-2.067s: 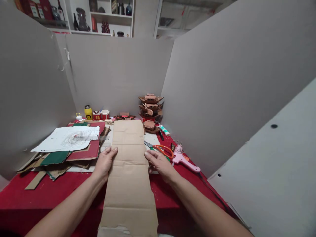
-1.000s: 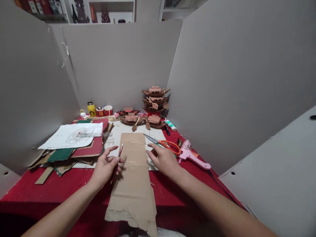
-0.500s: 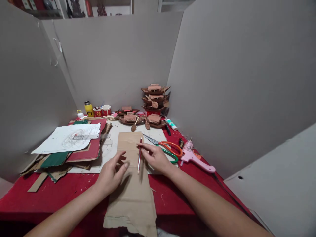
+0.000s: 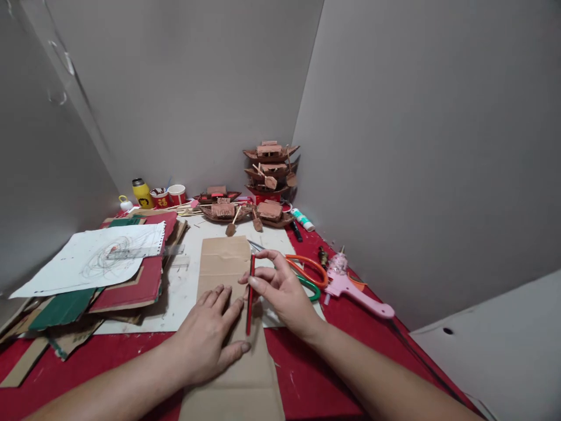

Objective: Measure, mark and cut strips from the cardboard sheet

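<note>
A long strip of brown cardboard (image 4: 225, 254) runs from the middle of the table toward me, with crosswise creases. My left hand (image 4: 214, 333) lies on it with fingers stretched out and thumb spread. Above the strip's right edge, my right hand (image 4: 280, 292) pinches a red and dark pencil (image 4: 250, 304) between thumb and fingers. The pencil stands nearly lengthwise with the strip. Just beyond the right hand are scissors (image 4: 311, 275) with orange and green handles; their blades are mostly hidden behind that hand.
To the left a stack of cardboard (image 4: 149, 280) carries a scribbled paper sheet (image 4: 83, 263). Several model boats (image 4: 269, 213) stand at the back. A pink glue gun (image 4: 359, 298) lies at the right. Behind are a yellow bottle (image 4: 142, 194) and paper cups (image 4: 177, 195).
My left hand has come down flat onto the cardboard strip. The right hand has turned the pencil and holds it more firmly. The view has tilted down and shifted right.
</note>
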Demonstrator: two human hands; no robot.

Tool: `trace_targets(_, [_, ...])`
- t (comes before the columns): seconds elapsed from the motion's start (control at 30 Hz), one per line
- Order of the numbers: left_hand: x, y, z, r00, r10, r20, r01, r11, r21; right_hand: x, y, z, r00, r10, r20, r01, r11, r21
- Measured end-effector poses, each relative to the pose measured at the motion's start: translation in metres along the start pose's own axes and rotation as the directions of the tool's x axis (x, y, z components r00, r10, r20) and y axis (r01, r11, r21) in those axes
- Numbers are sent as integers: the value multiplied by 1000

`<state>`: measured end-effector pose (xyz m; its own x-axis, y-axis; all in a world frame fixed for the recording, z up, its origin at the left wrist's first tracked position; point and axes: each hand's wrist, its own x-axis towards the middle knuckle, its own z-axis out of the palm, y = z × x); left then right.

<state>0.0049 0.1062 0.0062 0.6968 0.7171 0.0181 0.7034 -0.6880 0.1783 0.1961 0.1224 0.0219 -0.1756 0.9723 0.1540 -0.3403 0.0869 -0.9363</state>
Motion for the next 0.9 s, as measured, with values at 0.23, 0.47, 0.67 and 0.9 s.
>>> trace_targets(0.23, [8,-7,11,997,60,-56,-62,998,-31,-4,7,5,997,-30,70,32,999,-26])
trace_targets(0.47, [1,-19,29,986,160,-43,-163,983,-90,-13,5,7,984,-162,-72,160,987,-31])
trace_targets(0.67, [4,-30,45,968,231,-95,-236,971,-44,-15,3,6,926,-363,-100,344,924,-169])
trace_targets(0.9, [2,-22,31,983,181,-20,-182,968,-171,-8,7,2,832,-543,-113,487,813,-319])
